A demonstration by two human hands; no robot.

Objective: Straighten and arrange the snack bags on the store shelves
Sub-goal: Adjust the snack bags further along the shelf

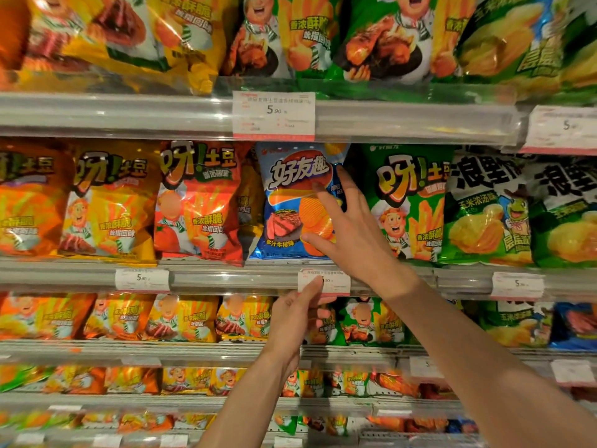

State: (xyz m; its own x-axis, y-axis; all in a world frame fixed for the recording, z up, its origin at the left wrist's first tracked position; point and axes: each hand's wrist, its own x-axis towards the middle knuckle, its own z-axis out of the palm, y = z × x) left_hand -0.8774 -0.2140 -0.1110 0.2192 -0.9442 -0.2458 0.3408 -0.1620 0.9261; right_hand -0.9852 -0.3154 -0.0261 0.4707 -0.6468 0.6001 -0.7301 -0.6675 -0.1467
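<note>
A blue chip bag (pixel 290 202) with a steak picture stands upright on the middle shelf, between a red bag (pixel 197 202) and a green bag (pixel 407 202). My right hand (pixel 352 231) lies flat against the blue bag's right side, fingers spread, not closed around it. My left hand (pixel 297 318) is lower, its fingers loosely curled, with the thumb tip touching a price tag (pixel 336 282) on the shelf rail.
Several shelves (pixel 226 276) hold rows of orange, yellow, green and black-and-white snack bags. Clear plastic rails with price tags (pixel 273 114) run along each shelf front. More small bags fill the lower shelves behind my forearms.
</note>
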